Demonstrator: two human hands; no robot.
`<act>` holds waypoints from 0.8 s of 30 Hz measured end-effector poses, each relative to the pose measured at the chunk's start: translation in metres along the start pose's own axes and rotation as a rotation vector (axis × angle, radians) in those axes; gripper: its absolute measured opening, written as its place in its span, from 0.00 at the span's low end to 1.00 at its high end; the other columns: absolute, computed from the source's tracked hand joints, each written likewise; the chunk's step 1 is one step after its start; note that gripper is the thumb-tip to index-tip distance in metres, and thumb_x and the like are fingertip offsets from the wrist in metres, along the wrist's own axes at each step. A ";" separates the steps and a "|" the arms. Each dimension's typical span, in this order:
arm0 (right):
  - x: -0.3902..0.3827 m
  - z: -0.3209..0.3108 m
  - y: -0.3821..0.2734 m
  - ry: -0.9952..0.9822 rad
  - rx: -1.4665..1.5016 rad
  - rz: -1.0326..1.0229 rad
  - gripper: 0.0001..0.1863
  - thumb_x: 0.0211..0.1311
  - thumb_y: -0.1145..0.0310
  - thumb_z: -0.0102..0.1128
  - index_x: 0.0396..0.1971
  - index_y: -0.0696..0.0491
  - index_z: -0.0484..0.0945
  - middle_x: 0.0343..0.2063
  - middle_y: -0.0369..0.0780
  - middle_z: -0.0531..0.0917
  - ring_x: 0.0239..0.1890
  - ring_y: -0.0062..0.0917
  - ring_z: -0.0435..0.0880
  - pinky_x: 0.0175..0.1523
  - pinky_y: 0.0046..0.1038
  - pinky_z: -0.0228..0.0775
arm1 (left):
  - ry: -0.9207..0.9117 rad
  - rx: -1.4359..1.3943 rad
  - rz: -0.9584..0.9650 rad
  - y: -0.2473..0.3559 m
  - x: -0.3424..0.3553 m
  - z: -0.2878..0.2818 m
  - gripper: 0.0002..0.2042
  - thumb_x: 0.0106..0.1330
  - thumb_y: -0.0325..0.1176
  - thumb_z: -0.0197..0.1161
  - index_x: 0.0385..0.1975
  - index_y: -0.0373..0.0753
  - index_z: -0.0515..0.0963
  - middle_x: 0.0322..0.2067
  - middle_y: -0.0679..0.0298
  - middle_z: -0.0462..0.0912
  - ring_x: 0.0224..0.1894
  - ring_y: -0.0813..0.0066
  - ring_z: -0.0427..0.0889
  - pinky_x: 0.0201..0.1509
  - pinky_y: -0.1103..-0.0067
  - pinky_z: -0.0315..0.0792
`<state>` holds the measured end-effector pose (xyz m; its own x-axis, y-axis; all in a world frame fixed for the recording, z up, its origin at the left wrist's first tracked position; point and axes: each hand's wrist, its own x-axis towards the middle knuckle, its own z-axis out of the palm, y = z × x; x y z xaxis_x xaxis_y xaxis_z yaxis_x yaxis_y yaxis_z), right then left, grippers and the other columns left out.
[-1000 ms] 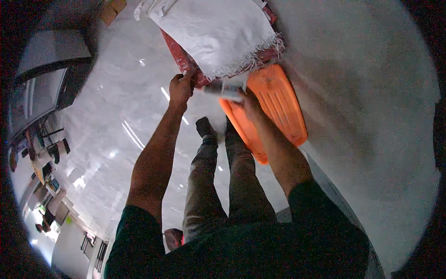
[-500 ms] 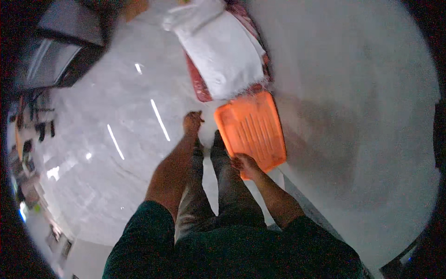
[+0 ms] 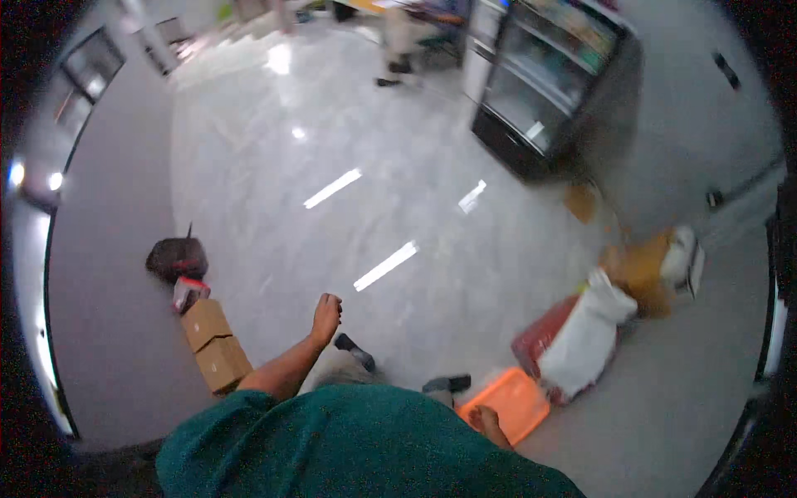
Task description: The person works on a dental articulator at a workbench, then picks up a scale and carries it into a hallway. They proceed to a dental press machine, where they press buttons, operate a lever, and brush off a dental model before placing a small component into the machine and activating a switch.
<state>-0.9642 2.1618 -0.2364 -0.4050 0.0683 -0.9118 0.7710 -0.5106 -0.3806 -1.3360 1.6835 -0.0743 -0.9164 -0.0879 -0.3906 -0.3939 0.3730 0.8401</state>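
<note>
An orange plastic tray [image 3: 521,402], its flat face ridged in the earlier frame, is low at my right side. My right hand [image 3: 486,417] is at its near left edge, with fingers closed on the rim; blur hides the exact grip. My left hand [image 3: 329,312] hangs out in front of me over the floor, its fingers curled in and nothing visible in them. Just past the tray lies a dark red bundle [image 3: 544,334] with a white sack or cloth [image 3: 579,342] draped over it.
Cardboard boxes [image 3: 217,363] and a dark bag [image 3: 177,259] line the left wall. A glass-door fridge [image 3: 531,83] stands far right, with a yellow-brown bundle [image 3: 647,270] nearer along the wall. At the back a person [image 3: 401,50] is beside a table. The glossy floor [image 3: 274,274] reflects lights.
My view has swung left and up, bringing the room, boxes and fridge into sight. The tray now appears lower and further right, my right hand still on it. My left hand stays in front.
</note>
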 end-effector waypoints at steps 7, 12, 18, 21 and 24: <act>0.035 0.246 -0.139 0.020 -0.442 0.004 0.16 0.71 0.59 0.54 0.46 0.57 0.79 0.37 0.46 0.85 0.34 0.32 0.84 0.38 0.32 0.78 | 0.388 -0.473 -0.100 -0.029 0.035 -0.216 0.12 0.74 0.39 0.47 0.37 0.38 0.73 0.28 0.63 0.73 0.28 0.75 0.74 0.29 0.76 0.72; 0.080 0.428 -0.215 -0.054 -0.633 -0.040 0.17 0.70 0.59 0.56 0.44 0.59 0.80 0.35 0.44 0.85 0.32 0.30 0.84 0.37 0.31 0.78 | 0.590 -0.586 -0.005 0.014 0.131 -0.353 0.12 0.74 0.39 0.49 0.40 0.37 0.75 0.31 0.62 0.79 0.31 0.74 0.77 0.33 0.75 0.75; 0.173 0.669 -0.315 -0.114 -0.924 -0.093 0.19 0.68 0.59 0.57 0.43 0.62 0.81 0.34 0.42 0.86 0.30 0.28 0.84 0.36 0.30 0.78 | 0.636 -0.640 -0.121 -0.044 0.264 -0.561 0.12 0.72 0.39 0.56 0.47 0.38 0.72 0.37 0.61 0.81 0.37 0.70 0.82 0.39 0.73 0.77; 0.272 0.811 -0.429 -0.218 -1.491 -0.613 0.17 0.66 0.59 0.59 0.38 0.61 0.81 0.30 0.41 0.85 0.27 0.27 0.83 0.32 0.29 0.76 | 0.735 -0.670 -0.502 -0.139 0.276 -0.592 0.11 0.71 0.35 0.57 0.50 0.46 0.69 0.40 0.61 0.79 0.34 0.68 0.82 0.33 0.68 0.80; 0.227 1.102 -0.514 -0.277 -1.270 -1.051 0.15 0.68 0.63 0.58 0.45 0.60 0.81 0.36 0.43 0.86 0.38 0.26 0.83 0.46 0.30 0.75 | 0.863 -0.798 -0.786 -0.218 0.245 -0.595 0.18 0.69 0.35 0.61 0.56 0.41 0.68 0.38 0.61 0.78 0.36 0.68 0.81 0.32 0.68 0.78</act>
<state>-1.9942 1.4954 -0.0777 -0.9316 -0.3063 -0.1957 -0.0482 0.6378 -0.7687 -1.5177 1.0309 -0.1293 -0.0830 -0.6628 -0.7442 -0.4827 -0.6266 0.6119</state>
